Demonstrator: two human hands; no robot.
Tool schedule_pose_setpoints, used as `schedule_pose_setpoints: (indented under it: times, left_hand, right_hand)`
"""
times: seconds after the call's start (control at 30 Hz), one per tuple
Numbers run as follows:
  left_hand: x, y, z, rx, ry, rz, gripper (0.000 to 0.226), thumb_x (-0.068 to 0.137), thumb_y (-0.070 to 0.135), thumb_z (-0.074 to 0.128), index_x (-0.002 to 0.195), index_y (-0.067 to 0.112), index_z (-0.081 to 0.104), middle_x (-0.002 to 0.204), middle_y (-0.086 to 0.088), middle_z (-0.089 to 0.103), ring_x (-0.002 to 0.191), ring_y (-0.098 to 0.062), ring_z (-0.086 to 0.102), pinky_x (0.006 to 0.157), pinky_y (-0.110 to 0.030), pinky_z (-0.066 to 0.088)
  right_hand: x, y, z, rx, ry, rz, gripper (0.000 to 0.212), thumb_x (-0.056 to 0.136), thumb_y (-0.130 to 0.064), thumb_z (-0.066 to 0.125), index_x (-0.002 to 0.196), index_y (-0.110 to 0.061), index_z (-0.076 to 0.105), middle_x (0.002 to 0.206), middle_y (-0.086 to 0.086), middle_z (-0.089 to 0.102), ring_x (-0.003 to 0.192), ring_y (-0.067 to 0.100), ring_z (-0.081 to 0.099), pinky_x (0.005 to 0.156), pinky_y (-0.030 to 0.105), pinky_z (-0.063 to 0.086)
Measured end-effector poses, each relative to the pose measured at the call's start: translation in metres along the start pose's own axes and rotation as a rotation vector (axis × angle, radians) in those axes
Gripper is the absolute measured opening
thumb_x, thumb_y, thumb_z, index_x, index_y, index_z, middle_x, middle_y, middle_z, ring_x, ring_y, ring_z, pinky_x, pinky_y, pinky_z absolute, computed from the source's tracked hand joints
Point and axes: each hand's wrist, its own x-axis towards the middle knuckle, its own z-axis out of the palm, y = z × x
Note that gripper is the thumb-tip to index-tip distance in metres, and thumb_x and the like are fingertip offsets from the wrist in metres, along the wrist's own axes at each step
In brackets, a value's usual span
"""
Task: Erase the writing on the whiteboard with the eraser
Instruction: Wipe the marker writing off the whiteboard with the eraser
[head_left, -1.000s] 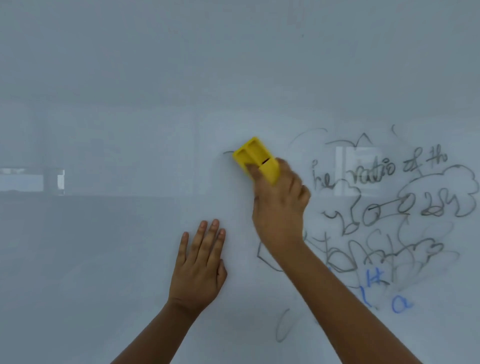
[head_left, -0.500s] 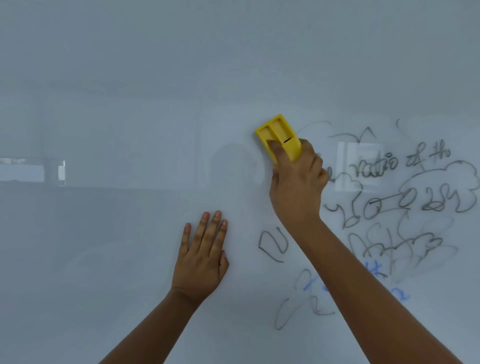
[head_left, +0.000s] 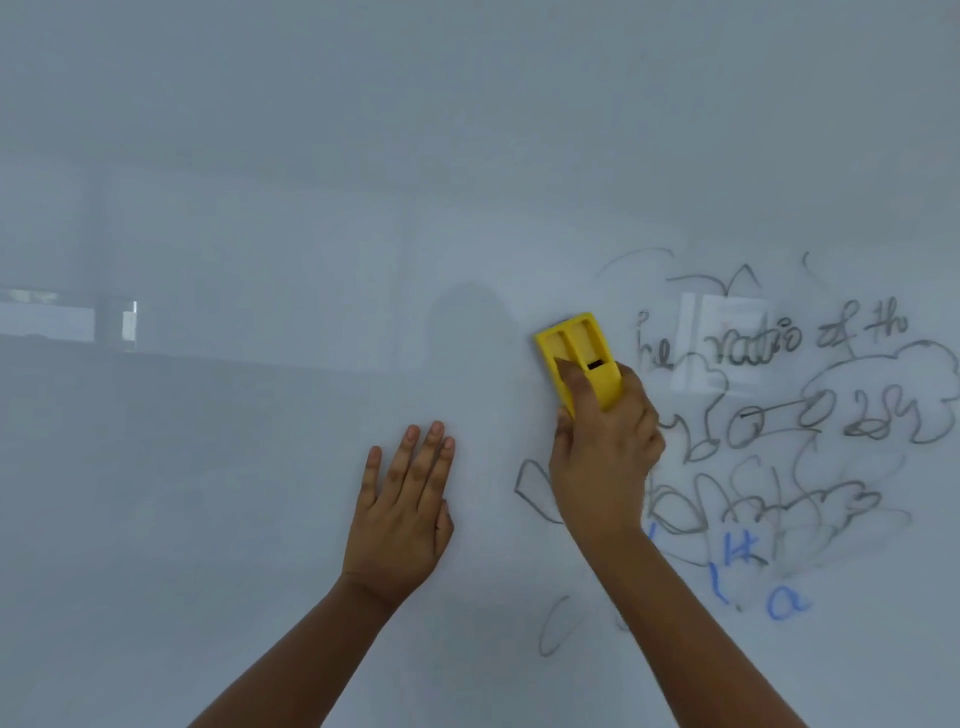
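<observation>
The whiteboard (head_left: 260, 156) fills the whole view. A yellow plastic eraser (head_left: 576, 348) is pressed flat against it right of centre, gripped from below by my right hand (head_left: 602, 447). Grey handwriting and scribbles (head_left: 810, 415) cover the board to the right of the eraser, with the words "ratio of the" legible. A few blue marks (head_left: 784, 603) sit lower right. A grey outline (head_left: 535, 488) shows just left of my right wrist. My left hand (head_left: 405, 514) rests flat on the board, fingers extended, left of the eraser and lower.
The left half of the board carries no writing. Reflections of a window (head_left: 67, 322) show on the left and a pale rectangle (head_left: 727, 343) shows behind the writing. A loose grey loop (head_left: 556, 629) lies at the bottom, under my right forearm.
My right hand swept the eraser up and to the right, then back down beside the writing. A short stroke at the left edge of the writing is gone. The left hand stayed put.
</observation>
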Motion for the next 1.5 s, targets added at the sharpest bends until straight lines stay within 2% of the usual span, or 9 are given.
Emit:
schedule_pose_setpoints:
  times: [0.17,0.4,0.6,0.8,1.0,1.1,1.23,1.3,1.5]
  left_hand:
    - [0.000,-0.004,0.003,0.011,0.001,0.019,0.058,0.092,0.026,0.028,0.147,0.009,0.020,0.158,-0.004,0.010,0.143,-0.025,0.015,0.116,-0.049,0.011]
    - [-0.004,-0.002,0.002,0.014,-0.014,-0.003,0.059,0.093,0.026,0.025,0.148,0.009,0.015,0.158,-0.003,0.004,0.145,-0.023,0.010,0.117,-0.047,0.008]
    - [-0.003,-0.005,0.001,0.009,-0.006,0.020,0.064,0.090,0.025,0.031,0.149,0.009,0.014,0.159,-0.003,0.002,0.145,-0.023,0.008,0.116,-0.047,0.008]
    - [-0.005,-0.001,0.002,0.014,-0.020,0.015,0.065,0.089,0.025,0.031,0.149,0.009,0.014,0.159,-0.003,0.001,0.145,-0.023,0.009,0.117,-0.047,0.008]
    - [-0.005,-0.003,0.002,0.013,-0.022,0.016,0.066,0.089,0.025,0.031,0.149,0.009,0.011,0.159,-0.002,0.000,0.145,-0.023,0.007,0.116,-0.048,0.008]
    - [-0.005,-0.003,0.002,0.005,-0.020,0.006,0.066,0.089,0.025,0.031,0.149,0.009,0.011,0.159,-0.002,0.000,0.145,-0.022,0.007,0.117,-0.047,0.007]
    - [-0.007,0.000,0.003,0.012,-0.029,0.003,0.065,0.089,0.026,0.030,0.149,0.010,0.010,0.159,-0.002,-0.001,0.145,-0.022,0.006,0.117,-0.047,0.006]
    - [-0.006,-0.002,0.002,0.016,-0.029,0.006,0.065,0.089,0.025,0.030,0.149,0.009,0.011,0.159,-0.002,-0.001,0.145,-0.022,0.006,0.117,-0.047,0.006]
    - [-0.006,-0.002,0.002,-0.005,-0.010,0.015,0.064,0.090,0.024,0.029,0.149,0.009,0.011,0.159,-0.001,0.000,0.145,-0.022,0.007,0.116,-0.048,0.008]
  right_hand:
    - [-0.079,0.002,0.011,-0.072,-0.180,-0.285,0.070,0.070,-0.004,0.068,0.127,-0.039,0.045,0.131,0.013,0.043,0.106,0.032,0.047,0.084,0.048,0.040]
    - [-0.060,0.021,-0.002,-0.042,-0.050,0.034,0.071,0.068,-0.002,0.076,0.124,-0.034,0.046,0.131,0.020,0.046,0.106,0.039,0.049,0.083,0.054,0.041]
    - [-0.137,0.021,0.011,-0.090,-0.179,-0.193,0.078,0.067,0.002,0.065,0.128,-0.042,0.044,0.131,0.012,0.043,0.104,0.033,0.048,0.082,0.048,0.041]
    - [-0.087,0.055,-0.013,-0.076,-0.079,0.129,0.075,0.069,0.004,0.073,0.128,-0.032,0.044,0.129,0.028,0.046,0.103,0.049,0.051,0.078,0.059,0.044]
    - [-0.145,0.044,0.002,-0.065,-0.205,-0.075,0.087,0.061,0.005,0.077,0.129,-0.039,0.044,0.132,0.017,0.044,0.105,0.038,0.050,0.081,0.051,0.045]
    - [-0.144,0.071,-0.010,-0.094,-0.158,-0.014,0.082,0.067,0.005,0.071,0.131,-0.039,0.041,0.128,0.026,0.050,0.100,0.045,0.056,0.077,0.053,0.048]
    - [-0.091,0.074,-0.020,-0.095,-0.075,0.228,0.075,0.072,0.004,0.071,0.133,-0.029,0.042,0.131,0.030,0.042,0.105,0.049,0.046,0.079,0.059,0.043]
    - [-0.084,0.059,-0.013,-0.087,-0.052,0.205,0.073,0.074,0.002,0.069,0.134,-0.029,0.042,0.133,0.030,0.040,0.109,0.049,0.045,0.082,0.059,0.041]
    - [-0.152,0.062,-0.009,-0.080,-0.234,0.046,0.093,0.056,0.008,0.080,0.128,-0.037,0.044,0.129,0.021,0.046,0.099,0.045,0.055,0.078,0.055,0.049]
